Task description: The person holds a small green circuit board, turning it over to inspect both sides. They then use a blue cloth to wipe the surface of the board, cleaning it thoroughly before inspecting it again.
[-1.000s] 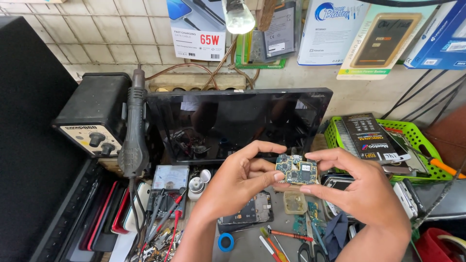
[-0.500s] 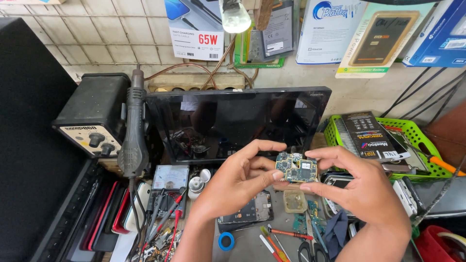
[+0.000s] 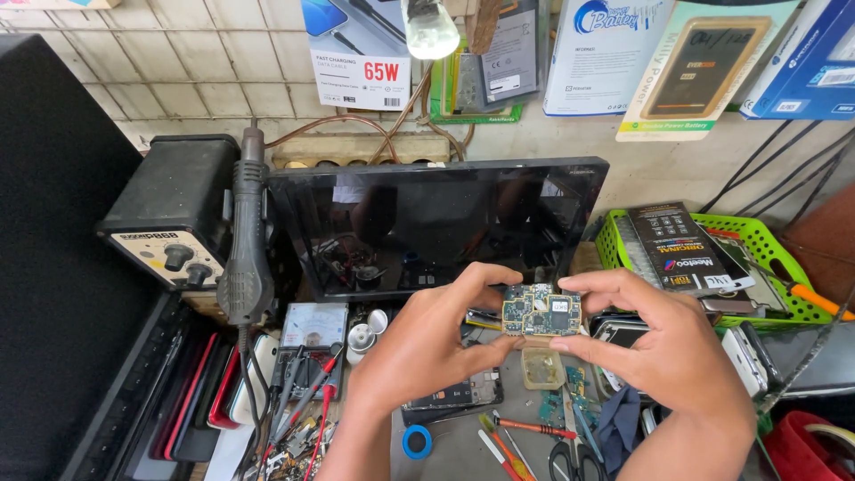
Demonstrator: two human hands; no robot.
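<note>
A small green circuit board (image 3: 540, 311) with metal shields is held up over the workbench, pinched between both hands. My left hand (image 3: 432, 343) grips its left edge with thumb and fingers. My right hand (image 3: 661, 346) holds its right edge, fingers curled around it. Right below the board lies a small clear plastic case (image 3: 542, 367). An opened phone body (image 3: 450, 396) rests on the bench under my left hand.
A black screen panel (image 3: 427, 223) leans against the wall behind. A hot-air rework station (image 3: 174, 218) with its handpiece (image 3: 247, 249) stands left, a meter (image 3: 313, 328) below it. A green basket (image 3: 773, 258) holds packages at right. Screwdrivers (image 3: 530, 428), scissors (image 3: 572, 459) and blue tape roll (image 3: 416, 441) lie in front.
Both hands keep hold of the board almost unmoved. The view has shifted slightly.
</note>
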